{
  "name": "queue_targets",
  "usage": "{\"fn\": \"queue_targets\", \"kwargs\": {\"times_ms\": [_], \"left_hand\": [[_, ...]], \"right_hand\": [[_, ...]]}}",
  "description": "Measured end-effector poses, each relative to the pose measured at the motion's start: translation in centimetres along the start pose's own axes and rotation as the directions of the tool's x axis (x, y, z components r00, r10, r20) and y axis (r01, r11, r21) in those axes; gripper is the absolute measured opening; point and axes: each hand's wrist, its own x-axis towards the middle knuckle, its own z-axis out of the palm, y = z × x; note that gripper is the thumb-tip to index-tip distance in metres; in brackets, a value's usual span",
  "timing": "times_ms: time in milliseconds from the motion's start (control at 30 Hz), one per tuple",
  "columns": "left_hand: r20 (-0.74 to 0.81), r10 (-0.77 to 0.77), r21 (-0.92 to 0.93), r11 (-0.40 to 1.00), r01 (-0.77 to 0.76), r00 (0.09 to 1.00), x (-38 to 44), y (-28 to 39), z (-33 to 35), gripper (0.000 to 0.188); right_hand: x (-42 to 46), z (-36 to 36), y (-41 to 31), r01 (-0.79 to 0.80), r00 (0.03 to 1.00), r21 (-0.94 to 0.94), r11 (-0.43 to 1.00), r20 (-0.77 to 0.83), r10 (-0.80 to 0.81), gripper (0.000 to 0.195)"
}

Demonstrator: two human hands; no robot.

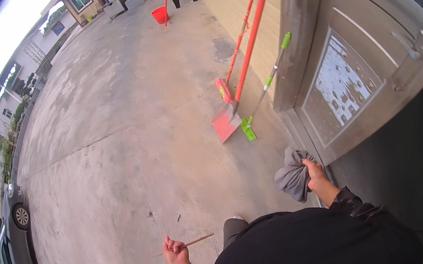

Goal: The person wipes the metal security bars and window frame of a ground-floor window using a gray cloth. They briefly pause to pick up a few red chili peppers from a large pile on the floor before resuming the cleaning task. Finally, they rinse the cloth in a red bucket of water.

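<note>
A crumpled grey cloth (296,176) hangs from my right hand (316,175), bunched in its fingers beside the door frame. My left hand (176,253) is low in front of me, left of my body, with its fingers loosely curled. A thin brown stick (201,240) shows on both sides of these fingers. Whether they grip it or it lies on the concrete behind them, I cannot tell.
A grey metal door (360,63) stands at my right. Against the wall lean an orange-handled shovel (227,123), a red-handled mop (223,90) and a green-headed long-handled tool (248,129). Further off is a red bucket (160,15). A car (20,250) is parked left on the concrete yard (118,182).
</note>
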Motion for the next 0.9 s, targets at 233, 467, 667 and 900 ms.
{"fn": "queue_targets", "kwargs": {"times_ms": [233,467,667,900], "left_hand": [[-0.089,0.118,0.023,0.993,-0.117,0.989,9.8,4.1,10.6,0.044],[0.333,-0.13,0.19,0.979,0.068,0.934,26.2,1.9,33.9,0.042],[0.485,-0.461,0.434,0.864,0.253,0.743,34.6,-6.9,50.7,0.033],[0.463,-0.361,0.368,0.909,0.194,0.809,51.5,-7.0,62.9,0.021]], "right_hand": [[9.0,19.2,3.6,-0.016,0.983,0.008,1.0,0.182,0.014,0.022],[20.0,31.3,5.8,0.111,0.993,0.105,0.988,0.018,-0.114,0.022],[23.6,41.6,3.2,0.207,0.973,0.141,0.968,-0.13,-0.189,0.02],[36.6,51.7,2.0,0.266,0.951,0.141,0.953,-0.197,-0.236,0.02]]}}
